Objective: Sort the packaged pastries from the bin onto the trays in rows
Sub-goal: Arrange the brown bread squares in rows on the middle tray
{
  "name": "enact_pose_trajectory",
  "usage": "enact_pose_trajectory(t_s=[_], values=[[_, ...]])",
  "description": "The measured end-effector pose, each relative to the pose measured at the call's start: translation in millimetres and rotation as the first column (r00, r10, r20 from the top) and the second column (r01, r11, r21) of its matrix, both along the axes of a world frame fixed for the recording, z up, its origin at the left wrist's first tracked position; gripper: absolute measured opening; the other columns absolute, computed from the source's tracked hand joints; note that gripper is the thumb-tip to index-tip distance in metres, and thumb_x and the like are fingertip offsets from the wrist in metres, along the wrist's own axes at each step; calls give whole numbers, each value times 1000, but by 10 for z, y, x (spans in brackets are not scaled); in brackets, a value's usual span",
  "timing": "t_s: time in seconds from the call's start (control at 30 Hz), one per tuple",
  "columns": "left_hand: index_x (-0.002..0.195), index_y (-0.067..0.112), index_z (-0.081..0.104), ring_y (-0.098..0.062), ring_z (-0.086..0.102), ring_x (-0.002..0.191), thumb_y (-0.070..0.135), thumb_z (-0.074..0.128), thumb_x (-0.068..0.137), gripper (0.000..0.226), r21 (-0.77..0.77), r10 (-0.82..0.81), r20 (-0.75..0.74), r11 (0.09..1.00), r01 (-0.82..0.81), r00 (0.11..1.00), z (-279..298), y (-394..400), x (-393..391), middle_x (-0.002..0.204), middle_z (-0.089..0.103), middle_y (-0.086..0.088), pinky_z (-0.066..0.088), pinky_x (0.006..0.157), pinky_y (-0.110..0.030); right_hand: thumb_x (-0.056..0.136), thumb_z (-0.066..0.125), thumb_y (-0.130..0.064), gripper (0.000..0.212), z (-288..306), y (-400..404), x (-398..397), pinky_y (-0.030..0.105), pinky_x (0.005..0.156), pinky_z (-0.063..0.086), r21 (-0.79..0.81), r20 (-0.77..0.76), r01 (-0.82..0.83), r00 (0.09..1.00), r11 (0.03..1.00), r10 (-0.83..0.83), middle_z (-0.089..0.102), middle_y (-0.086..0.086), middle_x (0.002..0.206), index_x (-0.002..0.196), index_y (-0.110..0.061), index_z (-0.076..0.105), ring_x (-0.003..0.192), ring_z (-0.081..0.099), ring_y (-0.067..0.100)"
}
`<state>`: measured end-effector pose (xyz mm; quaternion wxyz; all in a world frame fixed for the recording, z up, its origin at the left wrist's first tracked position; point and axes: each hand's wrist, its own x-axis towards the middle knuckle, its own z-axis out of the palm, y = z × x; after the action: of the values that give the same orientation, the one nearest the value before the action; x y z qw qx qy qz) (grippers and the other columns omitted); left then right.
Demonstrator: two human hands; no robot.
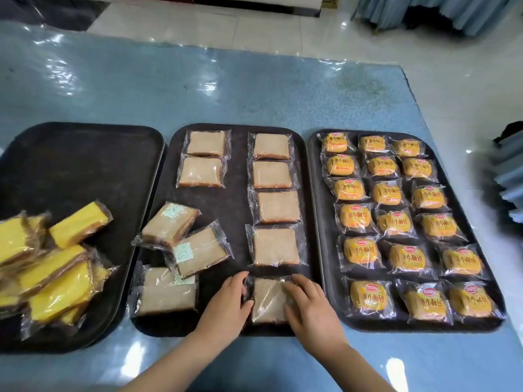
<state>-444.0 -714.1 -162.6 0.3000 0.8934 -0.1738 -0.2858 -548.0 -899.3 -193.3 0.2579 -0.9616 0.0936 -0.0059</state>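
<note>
Three dark trays lie side by side. On the middle tray [235, 210], brown wrapped pastries form a right column and a short left column, with three loose ones [181, 250] at the lower left. Both hands rest on the nearest brown pastry [267, 301] at the foot of the right column. My left hand [229, 304] touches its left edge and my right hand [308, 304] covers its right side, fingers spread. The right tray [319, 210] holds small yellow bun packets [396, 222] in three neat columns. The left tray [85, 154] carries a heap of yellow cake packets [53, 267].
The trays sit on a blue table [198, 89] under glossy clear plastic. Beyond the far edge is a pale tiled floor [254, 26]. Blue draped fabric [509, 176] shows at the right edge. No bin is in view.
</note>
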Motion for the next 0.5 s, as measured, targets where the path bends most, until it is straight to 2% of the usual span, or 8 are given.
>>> enact_pose_trajectory(t_s=[0.13, 0.23, 0.3, 0.4, 0.5], values=[[148, 22, 29, -8, 55, 85, 27, 57, 96, 60, 30, -17, 45, 999, 16, 999, 33, -136, 10, 115, 49, 9, 44, 79, -17, 91, 43, -32, 36, -14, -89, 40, 33, 90, 50, -177, 21, 0, 1000, 984, 4, 56, -1, 129, 123, -23, 58, 113, 50, 17], [150, 22, 25, -11, 60, 98, 29, 56, 96, 63, 76, -54, 75, 996, 49, 996, 65, -184, 10, 128, 49, 4, 47, 82, -19, 86, 59, -24, 36, -49, -93, 40, 34, 88, 49, -281, -10, -37, 999, 959, 35, 56, 1, 127, 122, -23, 57, 109, 54, 22], [151, 22, 22, -12, 61, 99, 35, 54, 97, 64, 132, -104, 116, 987, 89, 988, 79, -167, 25, 132, 48, 3, 49, 78, -22, 82, 65, -21, 41, -46, -92, 34, 36, 89, 48, -301, -17, -57, 998, 952, 54, 56, 2, 127, 122, -22, 57, 109, 54, 23], [149, 24, 21, -13, 60, 102, 47, 52, 95, 67, 254, -194, 189, 957, 142, 963, 120, -104, 92, 131, 48, 6, 51, 72, -28, 83, 62, -20, 38, 23, -87, 32, 34, 94, 43, -287, 2, -39, 999, 957, 41, 56, -1, 126, 121, -23, 57, 112, 52, 21], [143, 27, 27, -10, 59, 99, 49, 52, 94, 60, 252, -222, 234, 954, 161, 947, 197, -16, 153, 124, 51, 9, 50, 69, -27, 86, 55, -22, 32, 78, -60, 77, 31, 97, 34, -259, 35, -42, 998, 965, 53, 56, -2, 126, 117, -23, 59, 115, 51, 20]])
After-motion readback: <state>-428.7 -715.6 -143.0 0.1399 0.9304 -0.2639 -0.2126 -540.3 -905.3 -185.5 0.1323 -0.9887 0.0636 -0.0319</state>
